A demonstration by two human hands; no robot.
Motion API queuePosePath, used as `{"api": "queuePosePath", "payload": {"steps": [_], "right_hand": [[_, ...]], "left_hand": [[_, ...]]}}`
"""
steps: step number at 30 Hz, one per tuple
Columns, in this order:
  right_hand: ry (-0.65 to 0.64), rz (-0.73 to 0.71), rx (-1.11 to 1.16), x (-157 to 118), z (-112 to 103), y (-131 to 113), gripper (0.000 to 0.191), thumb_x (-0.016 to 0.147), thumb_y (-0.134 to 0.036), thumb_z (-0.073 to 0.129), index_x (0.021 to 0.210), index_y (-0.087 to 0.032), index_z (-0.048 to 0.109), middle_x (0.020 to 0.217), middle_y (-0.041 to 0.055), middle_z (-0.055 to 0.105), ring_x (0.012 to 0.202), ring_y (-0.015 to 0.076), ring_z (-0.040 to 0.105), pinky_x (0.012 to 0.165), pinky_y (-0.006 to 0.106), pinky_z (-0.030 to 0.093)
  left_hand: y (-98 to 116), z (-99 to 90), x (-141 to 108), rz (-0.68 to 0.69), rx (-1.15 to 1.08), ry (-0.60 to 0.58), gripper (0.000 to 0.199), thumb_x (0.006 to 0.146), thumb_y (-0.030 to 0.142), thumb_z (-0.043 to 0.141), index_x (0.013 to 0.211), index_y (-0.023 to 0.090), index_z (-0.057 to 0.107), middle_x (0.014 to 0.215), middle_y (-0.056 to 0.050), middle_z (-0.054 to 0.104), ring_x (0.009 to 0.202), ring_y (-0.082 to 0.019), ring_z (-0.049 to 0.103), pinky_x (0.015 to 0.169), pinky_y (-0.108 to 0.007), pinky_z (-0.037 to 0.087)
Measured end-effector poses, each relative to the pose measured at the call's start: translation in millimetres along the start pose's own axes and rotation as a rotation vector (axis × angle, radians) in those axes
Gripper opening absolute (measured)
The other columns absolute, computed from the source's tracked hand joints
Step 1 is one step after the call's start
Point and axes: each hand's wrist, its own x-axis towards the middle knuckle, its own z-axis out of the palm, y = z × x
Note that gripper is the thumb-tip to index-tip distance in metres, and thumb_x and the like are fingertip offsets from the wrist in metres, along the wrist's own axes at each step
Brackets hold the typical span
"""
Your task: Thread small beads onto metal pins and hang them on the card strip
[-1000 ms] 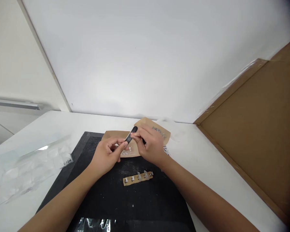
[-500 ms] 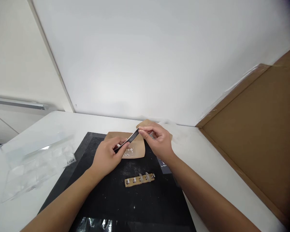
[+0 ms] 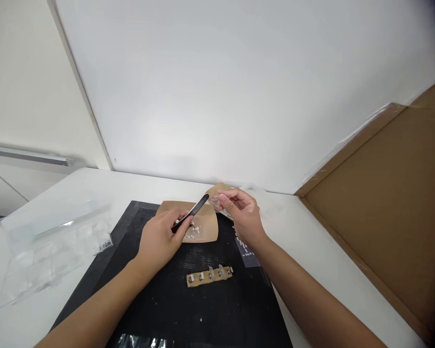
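My left hand is closed round a slim black nail file, its rounded end pointing up and to the right. Just right of that end, my right hand pinches thumb and forefinger together; whatever is between them is too small to make out. Under the left fingers sits a brown paper tray with small white pieces in it. A second brown paper tray, holding clear bits, is partly hidden behind the right hand. Nearer me lies a wooden strip with metal studs and small white and clear pieces.
A black mat with pale specks covers the middle of the white table. At left stands an open clear compartment box. A dark card with white marks lies by my right wrist. A cardboard panel rises at right.
My right fingers have come away from the file's upper end and moved slightly right. The file has turned a little in my left hand, which stays over the tray.
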Motion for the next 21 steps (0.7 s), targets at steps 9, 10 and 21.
{"api": "queuePosePath", "payload": {"steps": [9, 10, 21], "right_hand": [[-0.053, 0.138, 0.054, -1.9, 0.5, -0.8, 0.032, 0.083, -0.052, 0.085, 0.084, -0.023, 0.072, 0.089, 0.0023, 0.074, 0.071, 0.0144, 0.066, 0.081, 0.037, 0.061], [-0.065, 0.135, 0.046, -2.5, 1.3, -0.7, 0.032, 0.083, -0.052, 0.084, 0.084, -0.023, 0.072, 0.089, 0.0026, 0.074, 0.072, 0.0149, 0.066, 0.082, 0.037, 0.061], [-0.157, -0.191, -0.706, -18.6, 14.2, -9.4, 0.018, 0.102, -0.036, 0.062, 0.094, -0.021, 0.069, 0.086, 0.0051, 0.071, 0.079, 0.0214, 0.066, 0.071, 0.036, 0.049]], "left_hand": [[-0.1, -1.0, 0.3, 0.092, 0.131, -0.012, 0.022, 0.108, 0.035, 0.047, 0.095, 0.022, 0.059, 0.084, -0.002, 0.071, 0.075, -0.021, 0.063, 0.084, -0.037, 0.045], [-0.4, -1.0, 0.3, 0.120, 0.172, -0.019, 0.020, 0.108, 0.033, 0.045, 0.096, 0.022, 0.058, 0.086, -0.002, 0.070, 0.076, -0.021, 0.063, 0.088, -0.040, 0.045], [-6.0, 9.9, -2.2, 0.128, 0.110, -0.015, 0.024, 0.107, 0.037, 0.051, 0.125, 0.021, 0.047, 0.122, -0.011, 0.064, 0.116, -0.029, 0.065, 0.093, -0.043, 0.054]]}}
